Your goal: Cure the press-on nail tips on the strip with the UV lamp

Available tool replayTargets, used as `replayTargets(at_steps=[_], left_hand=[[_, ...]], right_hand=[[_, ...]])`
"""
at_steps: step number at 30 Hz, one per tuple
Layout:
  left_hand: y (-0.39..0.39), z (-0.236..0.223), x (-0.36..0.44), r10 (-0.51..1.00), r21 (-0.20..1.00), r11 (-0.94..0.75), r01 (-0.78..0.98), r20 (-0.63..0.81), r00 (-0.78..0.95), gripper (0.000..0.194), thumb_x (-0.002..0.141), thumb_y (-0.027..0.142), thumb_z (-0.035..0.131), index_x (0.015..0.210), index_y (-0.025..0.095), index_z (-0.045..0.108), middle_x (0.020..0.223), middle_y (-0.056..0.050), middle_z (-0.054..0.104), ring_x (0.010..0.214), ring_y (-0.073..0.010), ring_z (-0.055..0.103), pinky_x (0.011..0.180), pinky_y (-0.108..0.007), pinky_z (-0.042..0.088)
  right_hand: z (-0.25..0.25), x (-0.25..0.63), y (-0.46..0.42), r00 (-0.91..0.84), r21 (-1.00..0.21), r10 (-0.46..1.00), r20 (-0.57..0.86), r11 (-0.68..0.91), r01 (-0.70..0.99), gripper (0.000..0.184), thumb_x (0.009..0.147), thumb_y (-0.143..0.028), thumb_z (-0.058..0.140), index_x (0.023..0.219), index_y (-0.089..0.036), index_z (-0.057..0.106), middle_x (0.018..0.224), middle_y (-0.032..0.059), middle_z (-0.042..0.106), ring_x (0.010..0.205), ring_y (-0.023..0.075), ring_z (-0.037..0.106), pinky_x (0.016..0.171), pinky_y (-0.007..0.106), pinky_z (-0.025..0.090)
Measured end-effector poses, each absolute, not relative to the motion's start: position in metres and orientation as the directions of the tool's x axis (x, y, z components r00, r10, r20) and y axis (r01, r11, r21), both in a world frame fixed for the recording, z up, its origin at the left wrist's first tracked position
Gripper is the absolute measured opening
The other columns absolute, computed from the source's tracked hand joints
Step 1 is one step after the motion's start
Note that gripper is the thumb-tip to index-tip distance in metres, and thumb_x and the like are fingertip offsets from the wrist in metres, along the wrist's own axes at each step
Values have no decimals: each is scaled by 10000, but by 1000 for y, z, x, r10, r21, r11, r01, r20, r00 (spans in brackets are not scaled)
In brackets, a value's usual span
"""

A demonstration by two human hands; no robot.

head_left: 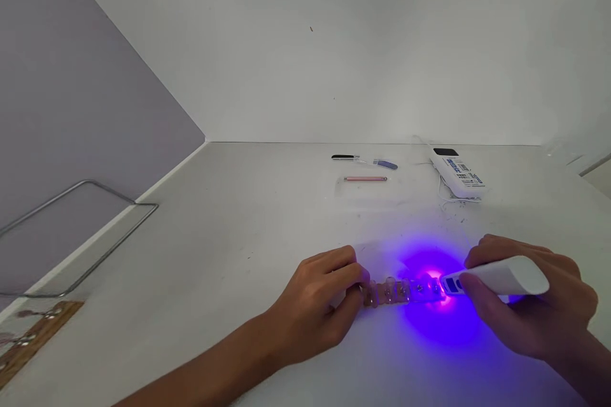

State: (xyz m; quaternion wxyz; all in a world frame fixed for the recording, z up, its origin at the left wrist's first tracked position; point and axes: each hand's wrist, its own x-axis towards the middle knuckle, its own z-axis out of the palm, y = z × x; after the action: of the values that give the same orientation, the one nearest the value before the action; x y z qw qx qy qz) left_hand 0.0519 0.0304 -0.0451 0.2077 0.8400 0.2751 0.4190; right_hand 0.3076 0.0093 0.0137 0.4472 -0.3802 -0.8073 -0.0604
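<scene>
My left hand [324, 299] has its thumb and fingers closed on the left end of a narrow strip [380, 296]. Along the strip sit several clear, pinkish press-on nails [389, 290] with small shiny pieces on them. In my right hand [548, 305] is a white handheld UV lamp [506, 276], its thumb by the dark panel near the lamp's tip. Violet light from the tip falls on the strip's right end and spreads over the white tabletop [238, 331]. The glare partly hides the nails at that end. Whether the lamp touches the strip, I cannot tell.
Farther back lie a pink pen-like tool [365, 179], a black-handled tool [344, 157] and a small bluish piece [386, 165]. A white device [458, 173] with a dark screen and cables is behind my right hand. Leftward are a metal wire frame [114, 254] and a wooden bar [48, 337].
</scene>
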Motion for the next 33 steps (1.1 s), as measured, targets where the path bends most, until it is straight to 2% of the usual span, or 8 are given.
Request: replayTargets(at_steps=[12, 33], left_hand=[[28, -48, 51, 639, 596, -756, 272, 581, 505, 248, 898, 2, 436, 824, 160, 611, 694, 25, 481, 575, -103, 360, 504, -231, 302], [30, -47, 50, 639, 587, -757, 285, 579, 506, 261, 847, -23, 418, 849, 169, 594, 706, 35, 478, 578, -97, 361, 503, -223, 288]], right_hand=[[13, 309, 8, -321, -249, 552, 770, 722, 646, 216, 802, -37, 629, 774, -242, 568, 501, -63, 603, 370, 136, 597, 333, 251, 462], [11, 308, 9, -304, -256, 552, 776, 717, 648, 192, 811, -44, 627, 802, -226, 568, 510, -59, 591, 390, 124, 589, 368, 254, 451]])
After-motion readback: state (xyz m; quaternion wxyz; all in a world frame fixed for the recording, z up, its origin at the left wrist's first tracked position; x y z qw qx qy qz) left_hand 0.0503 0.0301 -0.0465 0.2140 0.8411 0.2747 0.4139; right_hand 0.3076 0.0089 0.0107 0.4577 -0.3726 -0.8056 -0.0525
